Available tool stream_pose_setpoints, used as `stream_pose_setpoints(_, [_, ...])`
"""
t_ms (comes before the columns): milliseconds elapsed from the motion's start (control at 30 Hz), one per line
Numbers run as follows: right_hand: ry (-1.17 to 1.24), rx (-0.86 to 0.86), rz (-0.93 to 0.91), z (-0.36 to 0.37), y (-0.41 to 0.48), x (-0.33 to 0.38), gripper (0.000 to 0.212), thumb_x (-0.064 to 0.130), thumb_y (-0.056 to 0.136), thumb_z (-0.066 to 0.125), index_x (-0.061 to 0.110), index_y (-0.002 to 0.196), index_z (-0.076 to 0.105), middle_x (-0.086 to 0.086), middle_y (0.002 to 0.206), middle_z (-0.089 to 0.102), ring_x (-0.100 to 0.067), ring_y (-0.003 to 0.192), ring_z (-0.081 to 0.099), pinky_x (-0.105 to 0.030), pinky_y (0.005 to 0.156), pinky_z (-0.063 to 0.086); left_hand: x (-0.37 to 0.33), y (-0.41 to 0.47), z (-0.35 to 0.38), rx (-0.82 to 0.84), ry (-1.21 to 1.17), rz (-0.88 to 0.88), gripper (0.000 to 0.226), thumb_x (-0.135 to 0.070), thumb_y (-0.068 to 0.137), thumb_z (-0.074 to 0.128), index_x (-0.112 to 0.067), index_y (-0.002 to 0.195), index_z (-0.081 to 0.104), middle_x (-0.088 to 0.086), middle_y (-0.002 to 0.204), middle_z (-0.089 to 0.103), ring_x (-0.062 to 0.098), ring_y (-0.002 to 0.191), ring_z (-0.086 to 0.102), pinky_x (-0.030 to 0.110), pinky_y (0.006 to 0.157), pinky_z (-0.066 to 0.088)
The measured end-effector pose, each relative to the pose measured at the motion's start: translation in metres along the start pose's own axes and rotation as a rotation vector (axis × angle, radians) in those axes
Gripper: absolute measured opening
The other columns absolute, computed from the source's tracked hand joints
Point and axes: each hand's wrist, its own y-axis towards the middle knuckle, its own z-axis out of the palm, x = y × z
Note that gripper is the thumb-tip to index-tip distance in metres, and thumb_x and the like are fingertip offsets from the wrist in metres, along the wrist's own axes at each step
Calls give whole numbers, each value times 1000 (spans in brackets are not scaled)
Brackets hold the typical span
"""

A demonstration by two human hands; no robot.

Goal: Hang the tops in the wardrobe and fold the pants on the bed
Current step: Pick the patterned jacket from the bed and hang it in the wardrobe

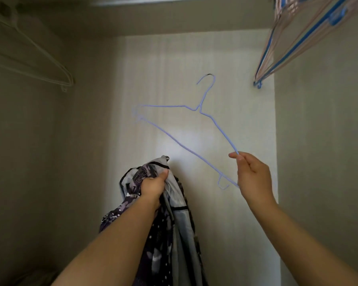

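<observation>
I face into the wardrobe. My left hand grips a bunched top, grey with dark purple patterned fabric, which hangs down from my fist. My right hand pinches the right end of a thin lilac wire hanger, held up tilted in front of the pale back wall, hook pointing up. The hanger is bare and sits apart from the top, up and to its right.
White hangers hang at the upper left. A cluster of blue and pink hangers hangs at the upper right. The wardrobe's pale back panel lies between the darker side walls; a shelf edge runs overhead.
</observation>
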Motion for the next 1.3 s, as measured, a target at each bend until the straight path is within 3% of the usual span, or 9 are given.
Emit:
stream_pose_setpoints(133, [16,125,133,-1,-35,-40,28,14,97,45,23,84,69,7,43,34,-6,37,31,-18,45,28,12,-8,-33,-9,-177,-15,41,-33,93,58,2,113,59,11,107,64,26,88,61,35,80,47])
stream_pose_setpoints(333, [15,232,282,-25,-56,-76,29,16,98,45,23,82,68,11,42,32,-13,48,30,-25,52,28,7,-22,-74,105,-408,-58,70,-70,90,25,-14,104,64,7,91,69,22,84,65,38,68,49])
stream_pose_setpoints(433, [72,388,414,-40,-59,-89,26,15,100,41,13,92,65,10,43,28,-8,42,25,-25,52,25,4,-32,-84,128,-285,-66,66,-69,86,43,-12,108,67,11,100,72,26,93,68,40,80,52])
stream_pose_setpoints(533, [186,564,587,-49,-64,-97,23,14,101,38,9,95,60,7,48,25,-8,42,24,-26,53,27,8,-31,-86,29,-154,-42,46,-43,82,69,-8,112,66,12,104,71,27,91,69,43,90,52])
stream_pose_setpoints(767, [32,938,804,-52,-78,-92,21,15,98,40,7,88,57,-2,54,40,-14,48,41,-29,60,42,16,-44,-79,-83,-33,-26,28,-23,82,71,-7,103,63,9,97,67,27,86,64,34,80,51])
stream_pose_setpoints(900, [64,823,735,-25,-73,-65,25,31,96,45,11,95,59,0,55,43,-9,40,35,-24,49,32,27,-54,-63,-42,170,22,14,-23,82,68,-10,86,62,9,95,68,28,90,65,40,90,53])
stream_pose_setpoints(1033, [237,557,719,4,-68,-42,25,33,98,46,14,97,61,0,59,40,-4,33,26,-16,34,22,38,-63,-51,42,402,57,24,-29,82,68,-6,90,63,12,96,67,29,95,65,39,91,51])
stream_pose_setpoints(1167, [223,505,683,-10,-68,-42,27,27,99,44,10,88,62,8,44,29,-1,31,20,-13,31,13,31,-60,-69,348,521,-30,63,-53,75,71,-6,115,63,5,113,67,24,106,62,40,103,44])
stream_pose_setpoints(1300, [338,481,680,-39,-60,-52,26,25,98,44,6,87,58,10,42,21,-2,32,19,-14,31,13,19,-51,-91,518,686,-232,84,-72,76,51,-13,136,48,7,136,54,28,125,50,48,109,33])
